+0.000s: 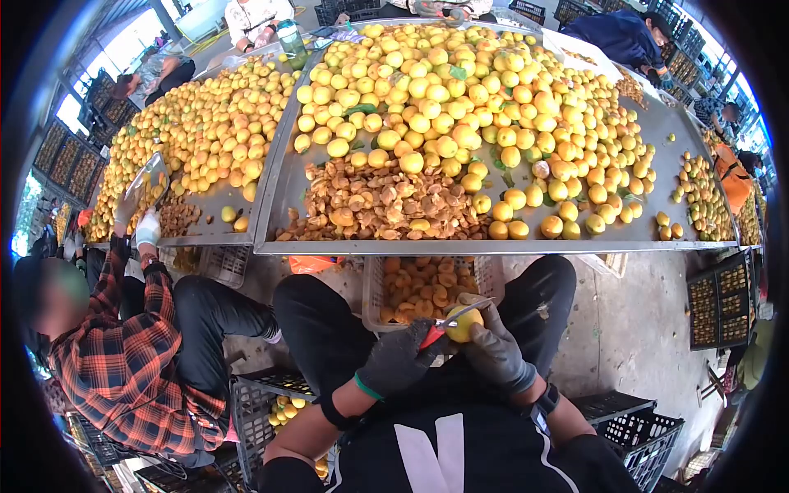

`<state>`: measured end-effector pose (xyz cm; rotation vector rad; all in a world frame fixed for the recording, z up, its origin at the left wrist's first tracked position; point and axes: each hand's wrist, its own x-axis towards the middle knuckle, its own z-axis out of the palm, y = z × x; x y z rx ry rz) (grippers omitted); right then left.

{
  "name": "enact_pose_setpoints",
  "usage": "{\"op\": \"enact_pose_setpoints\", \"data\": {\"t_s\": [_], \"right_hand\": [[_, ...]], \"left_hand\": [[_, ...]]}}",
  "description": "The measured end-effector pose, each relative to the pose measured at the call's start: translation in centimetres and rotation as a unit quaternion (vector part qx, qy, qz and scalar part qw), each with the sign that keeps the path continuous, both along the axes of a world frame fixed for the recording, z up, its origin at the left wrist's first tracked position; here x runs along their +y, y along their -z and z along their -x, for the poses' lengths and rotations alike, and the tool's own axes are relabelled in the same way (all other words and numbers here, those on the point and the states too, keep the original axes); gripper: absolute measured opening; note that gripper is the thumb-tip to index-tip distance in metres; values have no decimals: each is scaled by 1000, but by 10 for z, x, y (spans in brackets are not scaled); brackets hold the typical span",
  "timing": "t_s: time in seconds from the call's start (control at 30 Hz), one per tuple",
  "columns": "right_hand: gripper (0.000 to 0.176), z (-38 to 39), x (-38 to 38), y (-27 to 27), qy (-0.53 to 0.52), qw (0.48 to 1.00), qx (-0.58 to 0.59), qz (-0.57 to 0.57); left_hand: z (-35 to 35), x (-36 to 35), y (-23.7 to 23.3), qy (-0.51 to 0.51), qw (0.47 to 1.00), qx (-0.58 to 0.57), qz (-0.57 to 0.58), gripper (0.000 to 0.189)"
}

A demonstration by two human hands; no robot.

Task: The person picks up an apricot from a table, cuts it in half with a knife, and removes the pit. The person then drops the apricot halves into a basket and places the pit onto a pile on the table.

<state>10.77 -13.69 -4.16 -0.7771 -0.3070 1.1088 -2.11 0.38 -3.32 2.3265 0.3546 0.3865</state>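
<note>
Gloved in dark grey with a green cuff, my left hand (393,359) is closed around a red-handled knife (432,334). Its metal blade lies against a yellow apricot (465,324), which the fingers of my right hand (498,352), also in a grey glove, grip. Both hands are close together above my lap. Just beyond them, between my knees, a light plastic crate (372,297) holds orange apricot halves (421,283). Whether the apricot in my hand is cut through cannot be seen.
A metal table (345,246) ahead bears whole apricots (427,107) and a brown pile of apricot pits (386,201). A person in a plaid shirt (123,370) sits at left by another fruit-covered table. Black crates (641,435) stand at right; others are behind my left arm.
</note>
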Motion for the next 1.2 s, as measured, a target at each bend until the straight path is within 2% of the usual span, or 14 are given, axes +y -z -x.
{"op": "enact_pose_setpoints", "data": {"t_s": [0.27,0.57,0.63,0.77,0.8,0.83,0.93,1.0,1.03,1.07,1.1,1.13,1.17,1.2], "right_hand": [[52,-1,-11,-19,-37,980,-195,20],[54,11,-8,-27,54,942,-327,52],[52,8,-4,-24,113,803,-571,128],[52,-8,-9,-19,46,862,-479,157],[52,-17,-16,-15,-68,965,-219,129],[52,-23,-18,-17,-174,979,59,88],[45,-14,-8,-29,-132,986,-16,98],[46,-14,-6,-29,-68,984,-94,135],[47,-21,-5,-25,-30,961,-246,124],[50,-26,-6,-21,9,914,-391,110],[50,-31,-9,-16,10,914,-391,111],[54,-36,-13,-10,23,928,-350,127],[59,-38,-16,-8,38,940,-308,143],[60,-37,-16,-11,40,990,-97,95]], "left_hand": [[6,-4,-3,2,999,19,-26,38],[-3,-9,-4,27,999,19,-7,42],[-6,-7,2,28,999,24,-13,42],[-11,-1,3,38,995,73,-57,43],[-12,0,-2,54,989,119,-73,46],[-14,3,-8,55,989,118,-72,46],[-24,9,-15,66,990,124,-8,51],[-34,6,0,101,974,-153,135,45],[-36,10,9,103,974,-153,134,45],[-37,16,17,126,972,-194,-36,44],[-35,19,24,145,941,-229,-203,44],[-33,22,9,147,941,-230,-201,44],[-29,24,-20,89,954,-164,234,44],[-28,26,-37,14,781,-64,621,44]]}}
